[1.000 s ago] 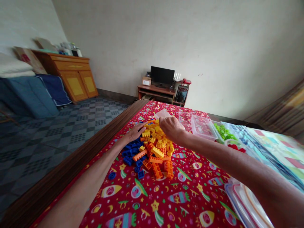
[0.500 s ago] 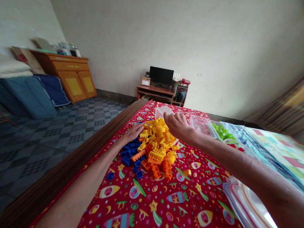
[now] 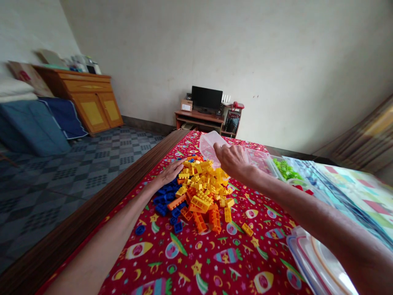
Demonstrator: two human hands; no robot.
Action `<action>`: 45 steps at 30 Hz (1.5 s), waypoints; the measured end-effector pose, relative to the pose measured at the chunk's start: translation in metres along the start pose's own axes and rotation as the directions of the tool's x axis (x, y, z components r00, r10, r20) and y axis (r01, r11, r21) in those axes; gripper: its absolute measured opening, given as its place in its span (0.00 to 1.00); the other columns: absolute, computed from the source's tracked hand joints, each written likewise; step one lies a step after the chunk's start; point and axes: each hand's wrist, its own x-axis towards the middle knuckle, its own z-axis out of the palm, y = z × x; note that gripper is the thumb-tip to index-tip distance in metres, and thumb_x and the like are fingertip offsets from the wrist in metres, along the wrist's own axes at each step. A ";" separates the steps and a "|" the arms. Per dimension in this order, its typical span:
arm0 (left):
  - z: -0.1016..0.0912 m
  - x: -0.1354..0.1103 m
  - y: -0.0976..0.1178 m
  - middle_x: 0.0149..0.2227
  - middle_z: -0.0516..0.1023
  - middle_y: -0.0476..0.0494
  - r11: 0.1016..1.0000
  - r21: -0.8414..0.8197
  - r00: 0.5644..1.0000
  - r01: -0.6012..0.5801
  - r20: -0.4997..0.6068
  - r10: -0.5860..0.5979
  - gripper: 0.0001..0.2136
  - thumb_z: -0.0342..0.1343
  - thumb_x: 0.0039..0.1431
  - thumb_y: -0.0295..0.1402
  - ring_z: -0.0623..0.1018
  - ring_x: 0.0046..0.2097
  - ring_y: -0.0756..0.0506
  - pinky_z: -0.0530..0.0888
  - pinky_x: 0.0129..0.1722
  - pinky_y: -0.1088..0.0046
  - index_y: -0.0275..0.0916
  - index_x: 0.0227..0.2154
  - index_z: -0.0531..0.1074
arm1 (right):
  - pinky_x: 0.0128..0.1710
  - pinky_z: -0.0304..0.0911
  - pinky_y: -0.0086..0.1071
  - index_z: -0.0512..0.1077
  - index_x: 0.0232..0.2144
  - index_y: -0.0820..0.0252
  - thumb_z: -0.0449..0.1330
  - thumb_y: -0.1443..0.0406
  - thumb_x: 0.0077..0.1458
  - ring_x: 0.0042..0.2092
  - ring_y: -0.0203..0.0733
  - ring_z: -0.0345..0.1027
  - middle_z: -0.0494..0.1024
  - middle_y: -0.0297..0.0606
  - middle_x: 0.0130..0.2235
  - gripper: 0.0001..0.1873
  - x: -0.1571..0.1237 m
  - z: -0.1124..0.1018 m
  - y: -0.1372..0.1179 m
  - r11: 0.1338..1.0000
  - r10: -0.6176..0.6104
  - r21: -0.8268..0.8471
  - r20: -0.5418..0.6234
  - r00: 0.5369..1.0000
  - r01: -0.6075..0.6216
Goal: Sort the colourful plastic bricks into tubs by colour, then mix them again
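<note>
A heap of yellow building blocks (image 3: 202,180) lies on a red patterned cloth (image 3: 184,262), with orange blocks (image 3: 200,222) at its near side and blue blocks (image 3: 166,196) on its left. My left hand (image 3: 172,171) rests flat at the heap's left edge, fingers stretched toward the yellow blocks. Beyond the heap, my right hand (image 3: 231,159) grips a clear plastic box (image 3: 210,141) that is tipped on its side. Its fingers are wrapped over the rim, and the hand hides part of the box.
Another clear box (image 3: 258,159) stands right of my right hand, beside a box of green blocks (image 3: 287,169). Red blocks (image 3: 302,189) lie nearer. Stacked lids (image 3: 319,262) sit at the front right. The wooden edge (image 3: 123,196) borders the cloth on the left.
The yellow blocks have spread lower and a few have slid toward the near right. The clear box shows more and appears empty near the rim. My left hand stays at the heap.
</note>
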 end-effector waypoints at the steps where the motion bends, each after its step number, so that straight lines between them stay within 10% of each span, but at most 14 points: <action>1: 0.000 0.000 0.000 0.62 0.64 0.36 1.000 -0.005 1.000 0.000 0.001 0.000 0.44 0.28 0.56 0.64 0.64 0.63 0.37 0.59 0.63 0.58 0.33 0.61 0.61 | 0.34 0.57 0.39 0.59 0.56 0.69 0.42 0.77 0.56 0.39 0.49 0.66 0.71 0.52 0.39 0.25 0.000 -0.001 0.001 1.000 0.021 0.001 0.003 1.000 -0.021; 12: -0.003 0.000 0.008 0.62 0.63 0.33 0.999 -0.005 0.999 0.038 0.008 -0.038 0.47 0.28 0.55 0.65 0.63 0.63 0.38 0.58 0.63 0.59 0.29 0.61 0.60 | 0.36 0.55 0.39 0.56 0.60 0.67 0.41 0.76 0.57 0.39 0.48 0.64 0.68 0.56 0.46 0.28 -0.012 -0.005 0.018 0.996 0.085 -0.028 -0.024 0.996 -0.086; 23: -0.006 -0.002 0.008 0.63 0.62 0.35 0.996 0.043 0.997 0.077 0.009 -0.077 0.44 0.28 0.57 0.63 0.62 0.64 0.39 0.58 0.63 0.60 0.31 0.61 0.60 | 0.31 0.48 0.34 0.65 0.49 0.63 0.46 0.70 0.54 0.29 0.42 0.60 0.72 0.45 0.32 0.20 -0.028 0.008 0.063 0.928 0.342 0.179 -0.065 0.937 -0.326; 29: -0.007 -0.004 0.004 0.64 0.61 0.37 0.993 0.048 0.994 0.110 0.005 -0.111 0.42 0.28 0.58 0.61 0.61 0.65 0.40 0.56 0.64 0.61 0.33 0.62 0.59 | 0.27 0.47 0.31 0.65 0.28 0.59 0.51 0.68 0.45 0.27 0.37 0.56 0.65 0.33 0.23 0.05 -0.079 0.043 0.105 0.802 0.366 0.478 0.082 0.927 -0.358; 37: -0.003 0.001 -0.014 0.64 0.62 0.35 0.985 0.065 0.987 0.157 0.017 -0.159 0.44 0.29 0.55 0.63 0.61 0.65 0.39 0.56 0.64 0.61 0.31 0.62 0.59 | 0.22 0.50 0.27 0.58 0.26 0.57 0.50 0.65 0.46 0.24 0.33 0.56 0.60 0.27 0.21 0.03 -0.162 0.095 0.128 0.478 0.466 0.660 0.368 0.805 -0.579; 45: -0.004 0.004 -0.020 0.63 0.64 0.40 0.984 0.083 0.986 0.160 0.037 -0.163 0.40 0.32 0.55 0.61 0.63 0.64 0.39 0.57 0.64 0.61 0.35 0.58 0.64 | 0.24 0.54 0.27 0.60 0.28 0.57 0.51 0.66 0.52 0.25 0.35 0.61 0.67 0.32 0.24 0.01 -0.180 0.121 0.115 0.510 0.531 0.577 0.371 0.761 -0.638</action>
